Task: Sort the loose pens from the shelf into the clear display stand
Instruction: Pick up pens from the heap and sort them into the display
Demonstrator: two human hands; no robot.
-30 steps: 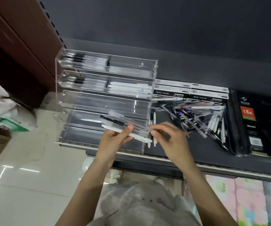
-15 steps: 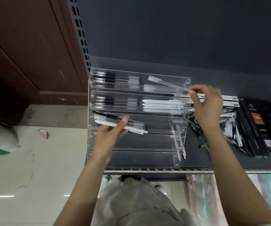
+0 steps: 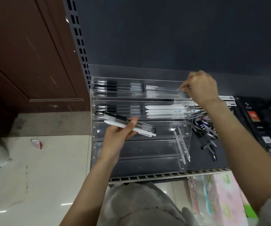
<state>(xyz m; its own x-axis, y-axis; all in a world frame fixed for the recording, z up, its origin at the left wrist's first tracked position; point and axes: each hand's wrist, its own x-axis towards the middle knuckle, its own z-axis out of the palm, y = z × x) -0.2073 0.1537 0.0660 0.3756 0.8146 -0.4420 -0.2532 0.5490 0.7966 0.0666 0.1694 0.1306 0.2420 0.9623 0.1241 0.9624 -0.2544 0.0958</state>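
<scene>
While the left hand [image 3: 118, 136] grips a small bundle of pens [image 3: 130, 125] across their middles, thumb on top and fingers curled beneath, the barrels fan out past the fingertips on both sides. These are light, stiff, smooth plastic sticks, apt to slide or roll against one another, so a pinch at mid-length should keep them balanced. That forearm rises from below, holding the bundle before the middle tiers of the clear display stand [image 3: 189, 128]. Farther off, the right hand [image 3: 200, 87] reaches over to the top tier, wrist bent, fingers closed on the end of a frosted pen [image 3: 164, 89] lying in its right compartment; it may be just letting go. Beyond those knuckles, loose pens [image 3: 205, 126] lie heaped on the shelf [image 3: 196, 160].
</scene>
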